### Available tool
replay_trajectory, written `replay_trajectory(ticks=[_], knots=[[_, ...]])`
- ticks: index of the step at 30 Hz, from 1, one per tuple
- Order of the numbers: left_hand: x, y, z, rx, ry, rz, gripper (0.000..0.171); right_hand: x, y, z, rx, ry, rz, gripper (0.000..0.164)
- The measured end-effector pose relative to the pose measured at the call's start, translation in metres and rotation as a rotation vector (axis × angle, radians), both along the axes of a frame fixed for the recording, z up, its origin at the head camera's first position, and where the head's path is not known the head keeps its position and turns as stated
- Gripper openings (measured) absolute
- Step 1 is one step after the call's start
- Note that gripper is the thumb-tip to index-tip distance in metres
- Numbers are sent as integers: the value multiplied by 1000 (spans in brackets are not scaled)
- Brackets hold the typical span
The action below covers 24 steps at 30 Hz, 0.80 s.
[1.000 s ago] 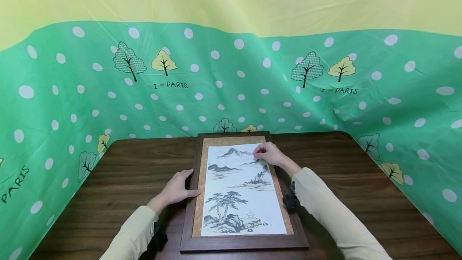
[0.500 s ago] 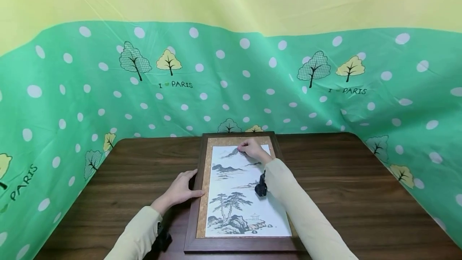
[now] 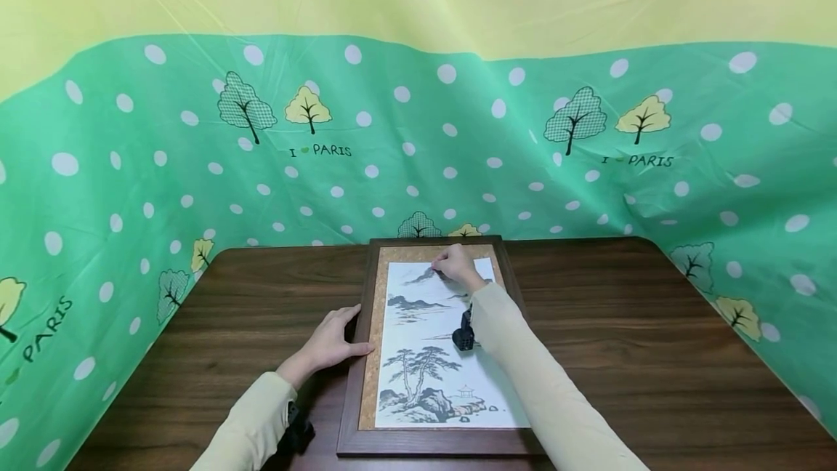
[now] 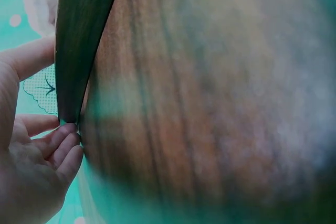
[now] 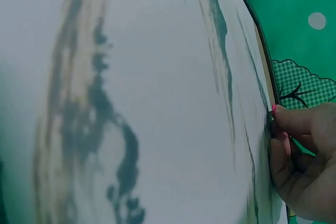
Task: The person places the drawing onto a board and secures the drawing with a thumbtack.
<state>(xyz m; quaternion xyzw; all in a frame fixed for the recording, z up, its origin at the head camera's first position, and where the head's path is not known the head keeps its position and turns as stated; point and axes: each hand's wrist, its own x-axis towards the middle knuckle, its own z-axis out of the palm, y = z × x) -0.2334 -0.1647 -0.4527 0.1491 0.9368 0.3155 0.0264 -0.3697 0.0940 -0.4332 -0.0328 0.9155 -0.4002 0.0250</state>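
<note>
A picture on white paper (image 3: 418, 336), with ink mountains and pines, lies on a cork board (image 3: 368, 395) in a dark brown frame (image 3: 349, 413). My left hand (image 3: 327, 340) holds the frame's left edge, its thumb over the front and its fingers along the side. In the left wrist view, the fingers (image 4: 68, 153) touch the frame's outer edge. Near the top of the paper, my right hand (image 3: 455, 266) pinches a small pink push pin (image 5: 274, 109) between thumb and fingertips. Whether its point is in the paper cannot be seen.
The framed board rests on a dark wooden table (image 3: 608, 325). Behind and at both sides hangs a green and yellow curtain (image 3: 366, 151) with white dots and trees. Black wrist cameras sit below both sleeves; the right sleeve (image 3: 543, 369) covers part of the paper's right side.
My right hand has moved left along the paper's top, from near the upper right corner to around the middle, then stayed there. The left hand keeps its hold on the frame.
</note>
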Motion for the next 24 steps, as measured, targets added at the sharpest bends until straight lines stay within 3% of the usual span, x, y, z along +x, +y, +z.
replay_trajectory(ticks=[12,18,24], knots=[[-1,-1,1,17,-8,0,83,-3,-2,-2,73,60,-23,10],[-1,-2,1,18,23,-20,85,-3,-4,-4,120,90,-38,9],[0,-2,1,28,-29,4,84,-2,4,-2,9,35,78,12]])
